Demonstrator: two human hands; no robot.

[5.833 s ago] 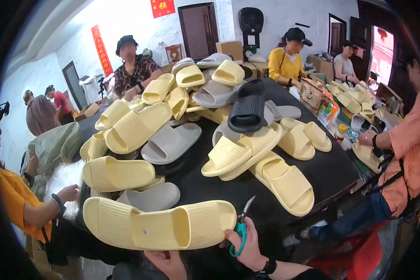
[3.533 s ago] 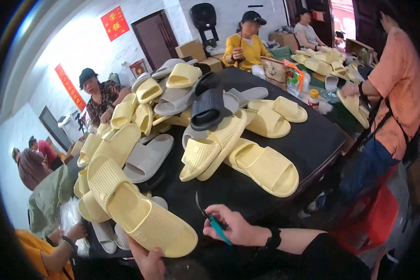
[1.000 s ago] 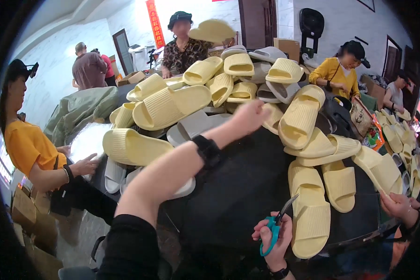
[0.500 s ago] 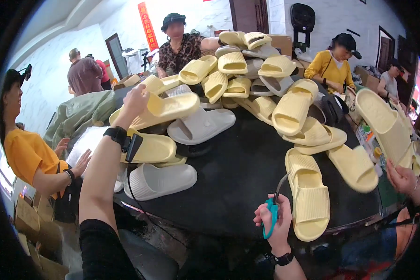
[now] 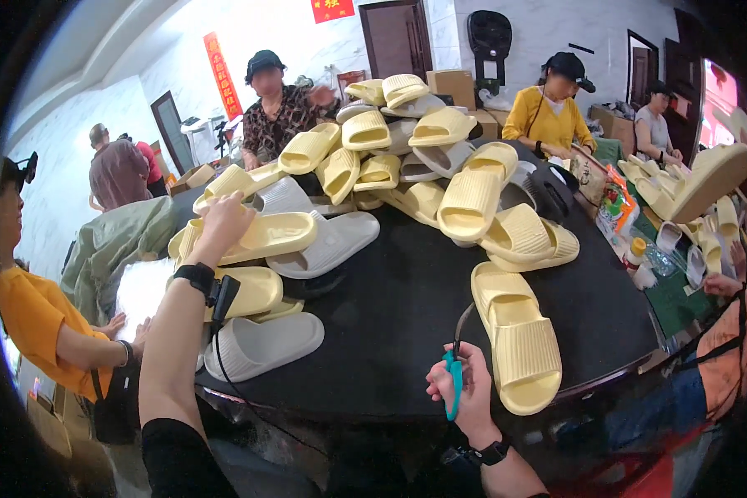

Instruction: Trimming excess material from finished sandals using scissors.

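My left hand [image 5: 224, 224] reaches to the left side of the slipper heap, its fingers closed on a yellow slipper [image 5: 286, 236]. Grey slippers [image 5: 328, 245] lie beside and beneath it. Low at the centre, my right hand [image 5: 471, 386] is wrapped around the teal handles of a pair of scissors [image 5: 454, 384], whose dark curved blades point up. Just right of the blades a pair of yellow slippers [image 5: 524, 340] lies on the black table [image 5: 390, 319], one overlapping the other. The fingertips of my left hand are partly hidden.
A heap of yellow and grey slippers [image 5: 365, 133] covers the table's far side. At the left, a co-worker's hands [image 5: 129, 328] rest by white plastic wrap [image 5: 145, 286]. On the right, a green surface [image 5: 676, 303] holds more slippers, a bottle [image 5: 637, 251] and packets; another co-worker's hand [image 5: 722, 286] is there.
The view has swung right. A yellow slipper near the table's right edge has gone from its place. My left hand stays at the left slippers, and my right still grips the scissors.
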